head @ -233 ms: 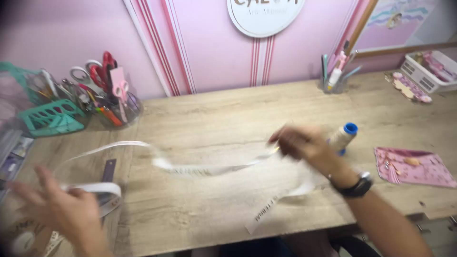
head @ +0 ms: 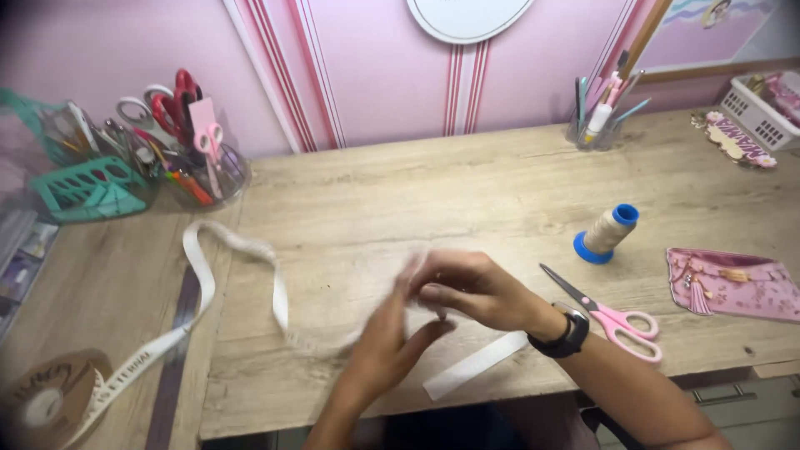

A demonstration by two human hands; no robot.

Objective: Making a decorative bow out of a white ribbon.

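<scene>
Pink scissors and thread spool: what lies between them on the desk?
Nothing: in the head view, bare wooden desk separates the thread spool from the pink scissors.

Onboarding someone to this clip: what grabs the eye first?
Both hands, left hand and right hand, meet at the table's front centre, pinching a white ribbon that loops left to a roll. Right of them lie pink scissors and a blue-capped thread spool.

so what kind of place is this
Probably a home craft desk: a clear tub of scissors, a thread spool and a white ribbon off a roll lie on the wooden table.
</scene>
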